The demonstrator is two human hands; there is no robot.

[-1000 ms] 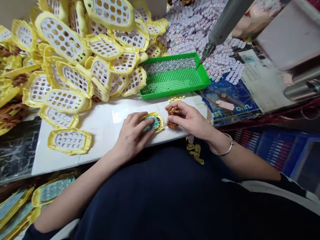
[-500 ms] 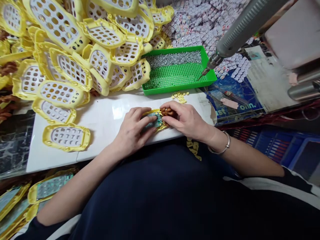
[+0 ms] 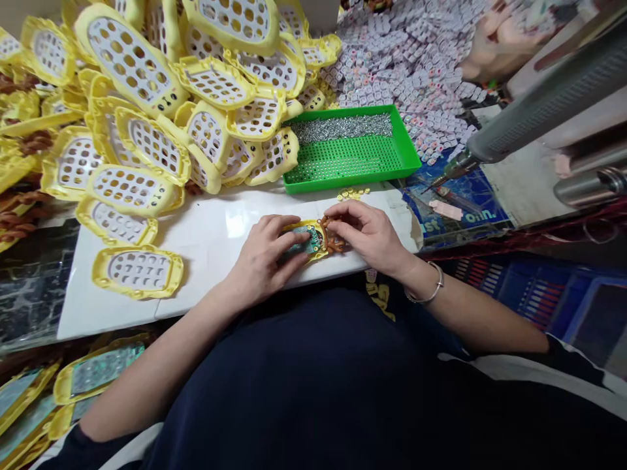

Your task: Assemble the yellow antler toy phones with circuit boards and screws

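Observation:
A yellow toy-phone shell (image 3: 313, 240) with a green circuit board in it lies on the white board (image 3: 206, 245) in front of me. My left hand (image 3: 262, 258) lies over it, fingers curled down, pinning it flat. My right hand (image 3: 369, 234) pinches a brown coiled cord (image 3: 333, 239) against the shell's right end. A few small yellow pieces (image 3: 351, 193) lie just beyond my right hand.
A big heap of yellow perforated shells (image 3: 161, 111) fills the left and back. A green tray (image 3: 406, 153) holds silver screws. A hanging grey electric screwdriver (image 3: 533, 108) reaches in from the right. White keypad pieces (image 3: 406, 52) cover the back, with another person's hand (image 3: 490, 42) there.
My right hand has brought the brown cord left, from beside the shell to its right end. The hanging screwdriver has swung right, away from the green tray.

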